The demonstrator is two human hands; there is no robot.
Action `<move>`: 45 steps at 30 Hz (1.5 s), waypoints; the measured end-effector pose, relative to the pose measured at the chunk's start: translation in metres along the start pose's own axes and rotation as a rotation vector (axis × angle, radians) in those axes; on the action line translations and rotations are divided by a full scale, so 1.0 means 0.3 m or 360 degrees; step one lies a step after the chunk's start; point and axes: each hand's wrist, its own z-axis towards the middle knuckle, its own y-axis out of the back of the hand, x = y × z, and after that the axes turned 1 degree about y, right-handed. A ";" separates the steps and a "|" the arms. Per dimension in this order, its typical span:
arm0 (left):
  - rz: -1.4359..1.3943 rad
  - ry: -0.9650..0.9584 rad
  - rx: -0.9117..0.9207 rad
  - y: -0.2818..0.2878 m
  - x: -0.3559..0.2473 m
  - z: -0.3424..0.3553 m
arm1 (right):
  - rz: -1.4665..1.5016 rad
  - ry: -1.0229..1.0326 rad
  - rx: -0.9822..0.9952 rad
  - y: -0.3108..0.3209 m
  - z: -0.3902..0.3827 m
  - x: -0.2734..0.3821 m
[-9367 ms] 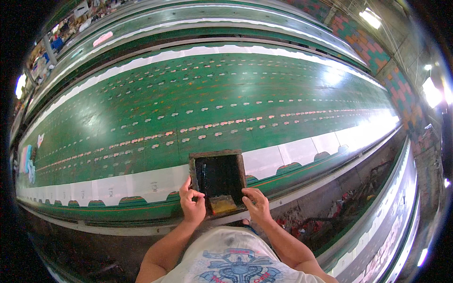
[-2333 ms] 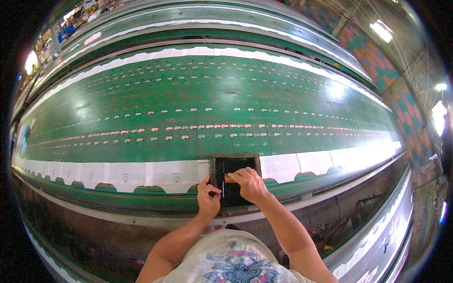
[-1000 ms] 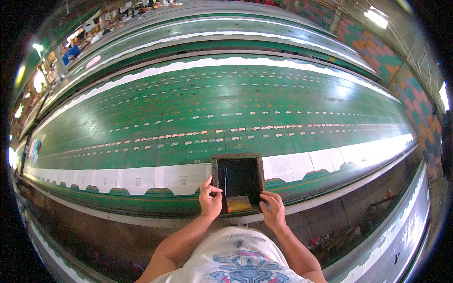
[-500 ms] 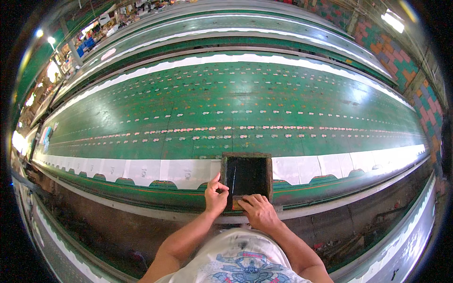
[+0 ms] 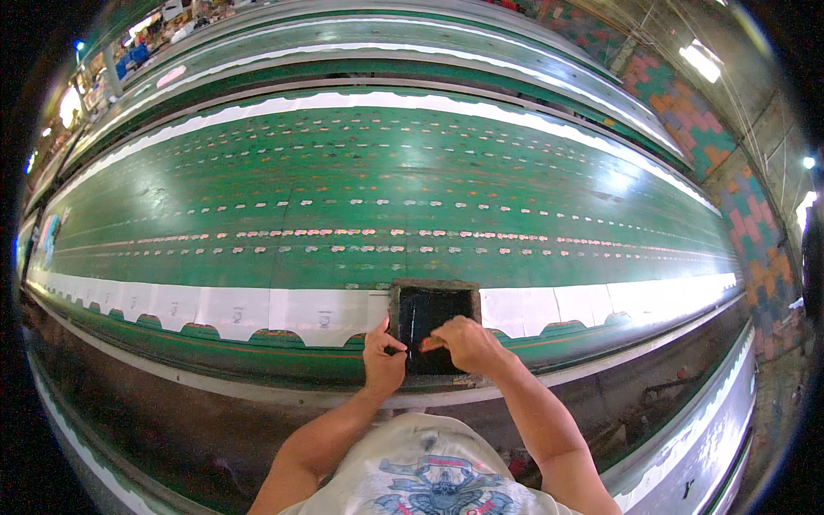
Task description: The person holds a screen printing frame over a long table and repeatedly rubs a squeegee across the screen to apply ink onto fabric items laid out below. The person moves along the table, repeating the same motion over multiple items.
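A small printing screen (image 5: 395, 313), a dark rectangular frame with black ink inside, lies over the near edge of the long green printing table (image 5: 343, 184). My left hand (image 5: 384, 356) grips its left side, thumb bent over the rim. Above the dark inside of the frame, my right hand (image 5: 472, 345) is closed with fingers curled down around a small squeegee (image 5: 427, 345). Only a reddish bit of the squeegee shows; my hand hides the rest. White paper sheets (image 5: 240, 311) with notched edges run along the table on both sides of the frame.
Rows of small printed marks cross the green table. A second long table (image 5: 343, 34) lies beyond it, with another (image 5: 687, 459) behind me at lower right. A pale rail (image 5: 215, 390) runs along the near side. A patterned brick wall (image 5: 755, 232) stands at right.
My right hand has moved away from me, from the frame's near end to over its middle. My left hand stays at the left rim. The whole view has shifted slightly.
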 end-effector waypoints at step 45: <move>0.0201 -0.0361 0.0022 -0.540 -0.207 -0.089 | 0.0519 -0.0564 -0.1187 -0.091 -0.773 -0.321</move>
